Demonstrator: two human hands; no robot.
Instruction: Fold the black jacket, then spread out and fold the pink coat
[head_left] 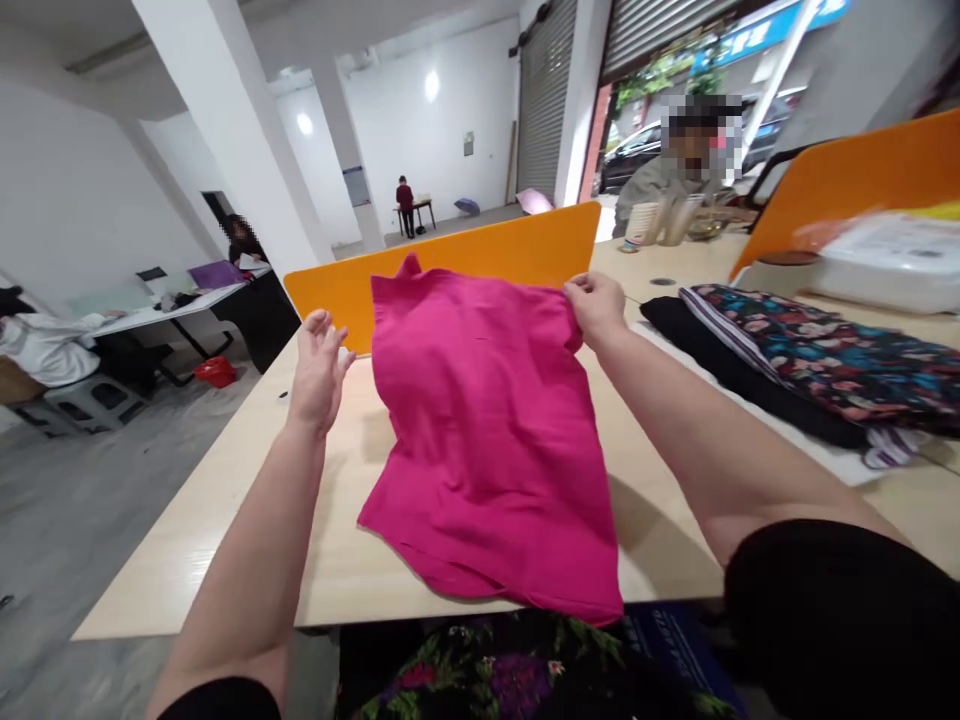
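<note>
Stretching across a pale wooden bench (pixel 225 500) in a white-walled room with pillars and roller shutters, a pink garment (pixel 487 420) is lying with its long axis running from the near edge toward the orange divider (pixel 480 255) at the far edge. Its far end is lifting off the surface. The right hand (pixel 596 305) is pinching the garment's far right corner, fingers closed on the cloth. The left hand (pixel 319 365) is hovering just left of the garment, fingers spread and holding nothing. Folded floral and dark fabrics (pixel 810 360) are lying toward the right edge. Blue signage outside is too blurred to read.
</note>
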